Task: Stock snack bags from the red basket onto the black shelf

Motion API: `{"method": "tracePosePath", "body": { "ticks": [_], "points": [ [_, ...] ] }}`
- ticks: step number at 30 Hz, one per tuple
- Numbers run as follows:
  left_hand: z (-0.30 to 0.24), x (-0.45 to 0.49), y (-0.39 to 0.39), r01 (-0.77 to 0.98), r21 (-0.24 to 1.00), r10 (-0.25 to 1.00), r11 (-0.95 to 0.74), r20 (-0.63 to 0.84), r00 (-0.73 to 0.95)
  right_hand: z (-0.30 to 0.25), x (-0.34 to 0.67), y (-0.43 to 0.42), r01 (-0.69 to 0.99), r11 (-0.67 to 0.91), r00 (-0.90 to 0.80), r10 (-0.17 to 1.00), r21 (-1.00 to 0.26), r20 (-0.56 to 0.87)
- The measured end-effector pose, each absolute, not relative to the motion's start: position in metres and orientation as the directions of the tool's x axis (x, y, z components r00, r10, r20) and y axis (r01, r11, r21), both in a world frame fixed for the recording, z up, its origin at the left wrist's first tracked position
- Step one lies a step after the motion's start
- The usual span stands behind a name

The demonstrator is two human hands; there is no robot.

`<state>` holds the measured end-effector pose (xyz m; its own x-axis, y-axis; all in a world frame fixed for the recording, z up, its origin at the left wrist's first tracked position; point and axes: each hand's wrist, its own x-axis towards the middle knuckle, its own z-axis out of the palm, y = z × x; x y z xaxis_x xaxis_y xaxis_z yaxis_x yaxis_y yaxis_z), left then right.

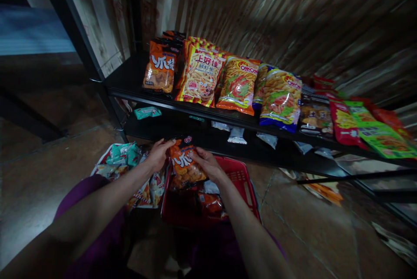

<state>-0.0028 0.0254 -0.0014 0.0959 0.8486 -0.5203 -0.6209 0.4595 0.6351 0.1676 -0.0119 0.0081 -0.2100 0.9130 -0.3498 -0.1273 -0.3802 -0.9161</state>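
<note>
Between my two hands is an orange and black snack bag (185,164), held up over a red plastic basket (243,170). My left hand (160,154) grips the bag's upper left edge. On its right side, the fingers of my right hand (208,164) are closed on the bag. Inside the red basket lie a smaller orange packet (211,203) and a pale packet (211,187). To the left, a white-rimmed basket (101,157) holds several teal packets (122,154) and other snack packets. A similar orange snack bag (159,68) stands at the left end of the shelf.
A black metal shelf (127,75) carries a row of snack bags, with prawn cracker bags (202,73) near its left end. On the lower shelf (182,129) lie a teal packet (147,112) and several silvery packets. A dark shelf post (70,23) stands at left.
</note>
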Motion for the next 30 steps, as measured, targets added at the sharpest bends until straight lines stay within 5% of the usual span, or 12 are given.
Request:
{"method": "tracePosePath", "body": {
  "ticks": [14, 30],
  "points": [
    [-0.001, -0.004, 0.029, -0.669, 0.653, 0.860, 0.356, -0.508, -0.039, 0.012, 0.163, -0.020, -0.030, -0.406, -0.251, 0.888, -0.914, -0.386],
    [0.000, -0.013, 0.035, -0.511, 0.746, 0.896, 0.428, -0.423, 0.135, 0.019, 0.168, -0.024, -0.008, -0.413, -0.269, 0.878, -0.911, -0.396]
  ]
}}
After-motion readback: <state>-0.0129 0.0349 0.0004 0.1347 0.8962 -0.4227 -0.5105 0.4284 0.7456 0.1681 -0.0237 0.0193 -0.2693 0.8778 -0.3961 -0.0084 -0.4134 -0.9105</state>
